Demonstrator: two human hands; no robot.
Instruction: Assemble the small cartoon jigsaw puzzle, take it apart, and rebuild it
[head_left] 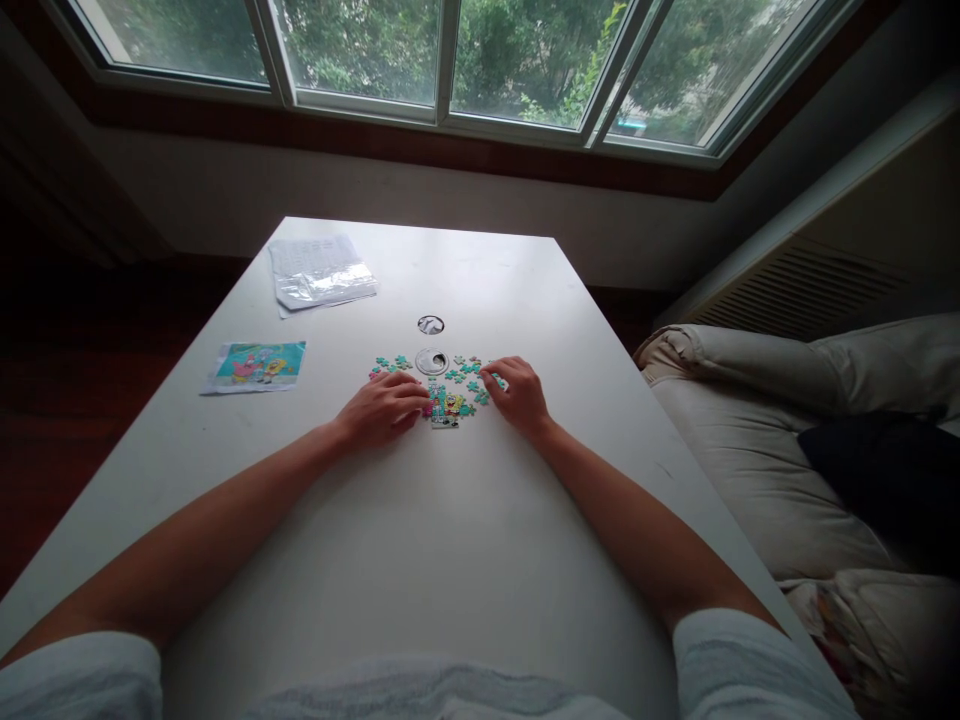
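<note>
A partly joined jigsaw puzzle (448,406) with a yellow cartoon figure lies on the white table between my two hands. My left hand (384,408) rests palm down at its left side, fingers stretched out and their tips touching its edge. Just to the right, my right hand (517,392) is over loose teal puzzle pieces (471,370), thumb and index finger curled together in a pinch. Whatever is between those fingertips is too small to make out. More loose pieces (401,362) lie beyond my left hand, some partly hidden by it.
A printed picture sheet (259,367) of the cartoon lies at the left. Papers in a clear plastic sleeve (321,272) are at the far left. Two round holes, one with a grey cover (432,362), are in the table (420,560). A beige sofa (720,440) stands at the right.
</note>
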